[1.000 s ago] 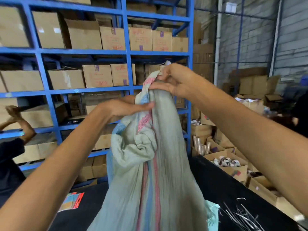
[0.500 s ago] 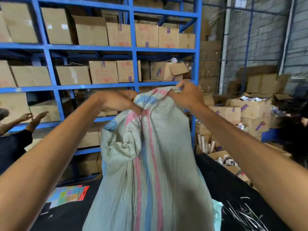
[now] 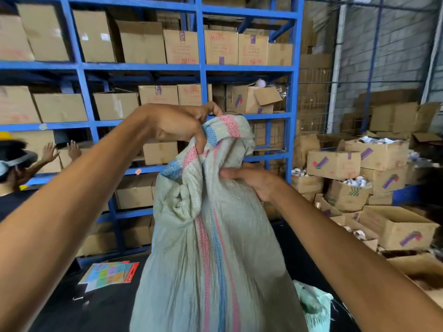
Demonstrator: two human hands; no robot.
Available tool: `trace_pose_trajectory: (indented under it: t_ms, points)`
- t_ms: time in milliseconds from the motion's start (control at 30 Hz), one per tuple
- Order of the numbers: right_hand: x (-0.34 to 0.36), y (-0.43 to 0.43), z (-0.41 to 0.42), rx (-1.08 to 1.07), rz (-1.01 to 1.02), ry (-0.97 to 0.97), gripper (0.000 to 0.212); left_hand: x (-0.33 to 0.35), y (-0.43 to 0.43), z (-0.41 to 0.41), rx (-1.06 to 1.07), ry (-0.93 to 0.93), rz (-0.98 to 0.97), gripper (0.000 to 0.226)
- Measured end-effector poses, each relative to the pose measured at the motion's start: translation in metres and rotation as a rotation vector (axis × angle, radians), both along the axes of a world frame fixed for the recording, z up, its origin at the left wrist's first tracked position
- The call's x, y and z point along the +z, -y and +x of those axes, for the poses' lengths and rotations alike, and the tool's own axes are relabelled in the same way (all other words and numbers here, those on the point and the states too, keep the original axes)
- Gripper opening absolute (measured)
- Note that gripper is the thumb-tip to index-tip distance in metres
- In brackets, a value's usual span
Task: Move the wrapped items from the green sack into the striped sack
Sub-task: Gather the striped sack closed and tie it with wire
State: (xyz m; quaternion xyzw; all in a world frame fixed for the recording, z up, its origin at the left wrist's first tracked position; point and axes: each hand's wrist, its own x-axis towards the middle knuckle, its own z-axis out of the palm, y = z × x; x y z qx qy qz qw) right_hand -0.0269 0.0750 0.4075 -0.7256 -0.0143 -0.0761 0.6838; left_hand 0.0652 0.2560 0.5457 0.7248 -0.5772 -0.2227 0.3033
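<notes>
The striped sack [image 3: 215, 259], grey-green woven cloth with pink and blue stripes, stands upright on the black table in front of me. My left hand [image 3: 177, 125] pinches the sack's top edge and holds it up. My right hand [image 3: 254, 180] grips the bunched cloth lower down on the sack's right side. A corner of the green sack [image 3: 314, 305] shows behind the striped sack at the lower right. No wrapped items are visible; the inside of both sacks is hidden.
Blue shelving [image 3: 201, 68] full of cardboard boxes rises behind the black table [image 3: 96, 307]. Coloured cards [image 3: 110, 274] lie on the table's left. Open boxes [image 3: 359, 188] are stacked at right. Another person [image 3: 16, 168] reaches toward the shelf at left.
My right hand let go of the sack's top and dropped to grip the cloth lower on the right. My left hand shifted right along the top edge. The mouth has folded over.
</notes>
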Motion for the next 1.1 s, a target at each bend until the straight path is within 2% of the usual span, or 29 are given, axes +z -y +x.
trace_pose_trajectory:
  t_ms: [133, 200, 300, 333, 367, 433, 467, 500, 567, 633, 733, 833, 933, 1000, 1100]
  points:
    - [-0.004, -0.012, 0.017, 0.038, 0.027, 0.025, 0.018, -0.005, 0.016, -0.01, -0.014, 0.117, 0.005, 0.065]
    - [-0.007, -0.011, 0.023, -0.031, 0.041, 0.024, 0.015, -0.011, 0.02, -0.007, 0.002, 0.171, 0.005, 0.069]
    - [-0.01, 0.004, 0.026, -0.197, 0.087, 0.012, 0.035, -0.014, 0.009, 0.007, 0.069, 0.14, -0.059, 0.08]
    - [-0.011, 0.01, 0.025, -0.244, 0.084, 0.012, 0.034, -0.015, 0.003, 0.016, 0.139, 0.162, -0.07, 0.088]
    - [-0.012, 0.016, 0.025, -0.28, 0.086, 0.014, 0.029, -0.018, -0.003, 0.021, 0.245, 0.214, -0.025, 0.098]
    - [-0.013, 0.022, 0.025, -0.317, 0.141, 0.029, 0.016, -0.037, -0.011, 0.024, 0.425, 0.297, 0.198, 0.112]
    - [-0.013, 0.022, 0.025, -0.313, 0.16, 0.031, 0.01, -0.053, -0.011, 0.025, 0.444, 0.225, 0.313, 0.108]
    - [-0.012, 0.02, 0.025, -0.297, 0.168, 0.031, 0.007, -0.07, -0.009, 0.026, 0.429, 0.091, 0.373, 0.093]
    - [-0.008, 0.017, 0.026, -0.296, 0.153, 0.029, 0.012, -0.098, -0.005, 0.024, 0.446, -0.134, 0.231, 0.061]
    - [-0.005, 0.015, 0.025, -0.34, 0.135, 0.008, 0.027, -0.098, -0.006, 0.022, 0.526, -0.184, 0.077, 0.048]
    - [0.0, 0.019, 0.019, -0.391, 0.111, -0.013, 0.032, -0.057, -0.013, 0.027, 0.615, 0.0, 0.085, 0.043]
    - [0.001, 0.026, 0.018, -0.429, 0.129, -0.012, 0.015, -0.006, -0.021, 0.022, 0.608, -0.02, 0.104, 0.046]
    - [0.002, 0.026, 0.017, -0.395, 0.181, 0.017, 0.01, 0.018, -0.023, 0.014, 0.582, -0.191, 0.048, 0.04]
    - [0.005, 0.021, 0.012, -0.374, 0.134, 0.009, 0.005, 0.022, -0.022, 0.013, 0.567, -0.366, -0.045, 0.035]
    - [0.012, 0.015, 0.005, -0.276, 0.025, 0.041, 0.026, 0.018, -0.017, 0.014, 0.547, -0.698, -0.274, 0.046]
